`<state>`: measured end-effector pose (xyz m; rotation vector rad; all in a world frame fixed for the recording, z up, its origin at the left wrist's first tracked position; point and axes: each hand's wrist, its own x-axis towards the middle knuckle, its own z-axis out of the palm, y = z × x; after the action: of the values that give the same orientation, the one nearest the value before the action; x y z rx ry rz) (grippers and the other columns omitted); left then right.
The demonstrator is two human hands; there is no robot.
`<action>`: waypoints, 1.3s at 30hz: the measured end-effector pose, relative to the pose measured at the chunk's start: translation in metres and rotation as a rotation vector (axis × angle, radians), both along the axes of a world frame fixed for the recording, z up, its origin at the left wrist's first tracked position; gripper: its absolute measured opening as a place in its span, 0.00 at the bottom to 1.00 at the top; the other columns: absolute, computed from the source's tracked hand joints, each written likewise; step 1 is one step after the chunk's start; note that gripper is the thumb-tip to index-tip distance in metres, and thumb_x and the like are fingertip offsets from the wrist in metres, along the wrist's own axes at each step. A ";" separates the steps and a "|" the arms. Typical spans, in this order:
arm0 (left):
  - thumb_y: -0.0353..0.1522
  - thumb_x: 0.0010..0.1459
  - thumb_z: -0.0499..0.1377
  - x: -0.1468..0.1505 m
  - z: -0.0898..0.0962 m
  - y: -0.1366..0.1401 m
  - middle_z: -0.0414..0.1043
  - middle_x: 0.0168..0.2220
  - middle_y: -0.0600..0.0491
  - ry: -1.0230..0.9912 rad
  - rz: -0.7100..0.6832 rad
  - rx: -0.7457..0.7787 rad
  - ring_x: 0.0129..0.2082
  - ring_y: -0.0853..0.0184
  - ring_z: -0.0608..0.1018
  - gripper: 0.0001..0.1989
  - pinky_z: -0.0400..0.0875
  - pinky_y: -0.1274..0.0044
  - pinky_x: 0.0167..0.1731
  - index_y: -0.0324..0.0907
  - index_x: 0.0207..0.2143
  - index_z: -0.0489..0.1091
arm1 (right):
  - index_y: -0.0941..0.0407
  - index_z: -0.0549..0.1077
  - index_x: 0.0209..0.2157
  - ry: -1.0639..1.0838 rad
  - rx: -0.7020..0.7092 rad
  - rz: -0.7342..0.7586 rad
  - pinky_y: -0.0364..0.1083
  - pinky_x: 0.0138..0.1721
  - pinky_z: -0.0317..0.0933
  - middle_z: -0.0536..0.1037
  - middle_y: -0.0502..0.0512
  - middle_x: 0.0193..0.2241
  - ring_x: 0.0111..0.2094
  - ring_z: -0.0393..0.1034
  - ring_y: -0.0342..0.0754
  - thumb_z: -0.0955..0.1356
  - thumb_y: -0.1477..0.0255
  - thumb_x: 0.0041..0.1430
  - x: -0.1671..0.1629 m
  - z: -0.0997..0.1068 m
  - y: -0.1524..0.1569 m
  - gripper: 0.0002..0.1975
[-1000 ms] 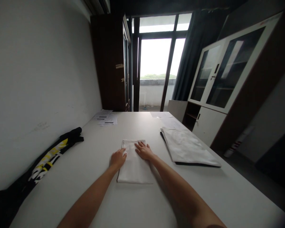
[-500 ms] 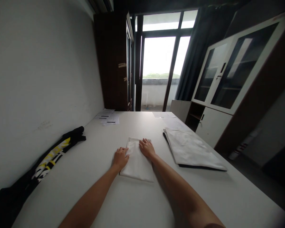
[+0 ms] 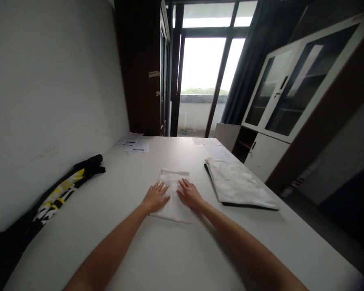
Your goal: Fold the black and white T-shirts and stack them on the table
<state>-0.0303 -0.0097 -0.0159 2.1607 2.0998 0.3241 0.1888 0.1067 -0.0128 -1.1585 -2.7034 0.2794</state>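
The folded white cloth (image 3: 173, 208) lies on the tabletop (image 3: 170, 258); the left hand (image 3: 156, 196) and right hand (image 3: 190, 193) rest on its left and right sides, fingers spread, grasping nothing; a larger pale folded fabric (image 3: 239, 182) lies to the cloth's right, a black garment (image 3: 60, 192) well to its left; folding looks largely done, with perhaps only flattening left.

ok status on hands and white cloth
Left hand, right hand: palms down on white cloth. Cloth folded on table. Larger white piece lies apart, right.
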 end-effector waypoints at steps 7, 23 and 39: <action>0.51 0.71 0.40 0.000 -0.004 0.004 0.42 0.75 0.52 0.033 0.110 -0.008 0.73 0.51 0.49 0.31 0.44 0.53 0.68 0.52 0.72 0.54 | 0.52 0.53 0.72 -0.052 -0.029 -0.047 0.57 0.69 0.34 0.46 0.59 0.74 0.73 0.37 0.56 0.55 0.50 0.72 0.016 0.002 -0.020 0.35; 0.37 0.68 0.53 -0.004 0.011 -0.003 0.74 0.51 0.40 0.029 0.253 0.145 0.52 0.55 0.76 0.26 0.66 0.68 0.53 0.41 0.66 0.63 | 0.54 0.78 0.48 0.140 0.043 -0.255 0.46 0.54 0.55 0.78 0.60 0.49 0.53 0.68 0.53 0.65 0.64 0.68 0.022 0.027 -0.038 0.14; 0.28 0.53 0.61 0.003 -0.006 0.013 0.75 0.54 0.45 -0.882 0.250 0.312 0.53 0.59 0.76 0.32 0.69 0.71 0.53 0.41 0.62 0.68 | 0.49 0.78 0.55 0.384 -0.297 0.027 0.47 0.54 0.63 0.79 0.56 0.51 0.50 0.75 0.51 0.67 0.72 0.62 0.019 0.012 -0.032 0.20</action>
<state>-0.0277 0.0037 -0.0215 1.4086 1.8182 1.3994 0.2075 0.0749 -0.0009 -1.0112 -2.3910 0.8381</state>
